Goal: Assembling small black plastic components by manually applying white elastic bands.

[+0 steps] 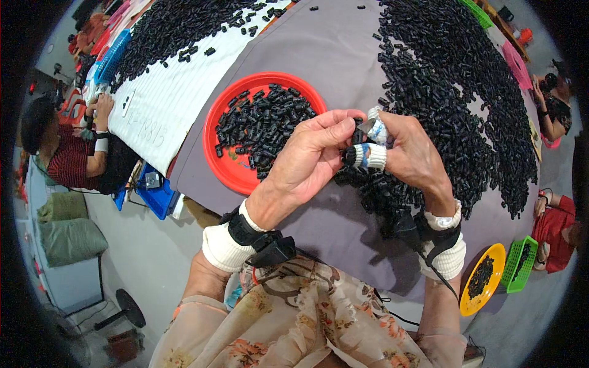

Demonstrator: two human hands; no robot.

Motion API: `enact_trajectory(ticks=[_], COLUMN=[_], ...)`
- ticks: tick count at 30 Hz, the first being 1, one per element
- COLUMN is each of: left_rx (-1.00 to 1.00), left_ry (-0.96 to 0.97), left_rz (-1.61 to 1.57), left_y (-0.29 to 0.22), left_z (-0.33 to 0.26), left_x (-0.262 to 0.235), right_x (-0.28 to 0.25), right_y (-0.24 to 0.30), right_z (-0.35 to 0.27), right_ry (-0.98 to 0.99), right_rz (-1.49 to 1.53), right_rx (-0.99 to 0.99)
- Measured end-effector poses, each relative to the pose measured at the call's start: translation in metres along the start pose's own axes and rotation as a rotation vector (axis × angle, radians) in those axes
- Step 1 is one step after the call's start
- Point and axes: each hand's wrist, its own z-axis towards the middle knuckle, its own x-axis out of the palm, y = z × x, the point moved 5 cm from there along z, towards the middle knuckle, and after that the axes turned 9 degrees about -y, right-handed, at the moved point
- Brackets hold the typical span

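Observation:
Over the grey cloth, my left hand (300,156) pinches a small black plastic part (358,134) between thumb and fingers. Close against it is my right hand (417,150), with white knit finger covers (370,156) on its thumb and a finger. Between those covered fingers a small grey metal blade (366,126) shows, its edge at the black part. Both hands are closed, and the fingertips nearly meet. Left of them sits a red round tray (211,138) holding many similar black parts. A large heap of black parts (454,110) spreads beneath and beyond my right hand.
Another heap of black parts (178,27) lies on the white cloth (165,104) at the far left, where a person (73,147) works. A yellow tray (497,270) and a green basket (520,264) stand at the lower right. More people sit along the right side.

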Motion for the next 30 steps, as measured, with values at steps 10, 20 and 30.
enact_trajectory(ticks=[10, 20, 30], left_rx=[-0.02, -0.012, 0.007], left_ry=[0.013, 0.027, 0.012], left_rz=[0.003, 0.018, 0.025], left_y=[0.006, 0.009, 0.009], left_z=[0.0, 0.0, -0.002], left_x=[0.003, 0.0, 0.001], right_x=[-0.001, 0.001, 0.003], right_y=[-0.005, -0.007, -0.011], right_z=[-0.004, -0.007, -0.011], right_ry=[0.043, 0.029, 0.049], right_rz=[0.027, 0.007, 0.049], right_rx=[-0.056, -0.072, -0.014])
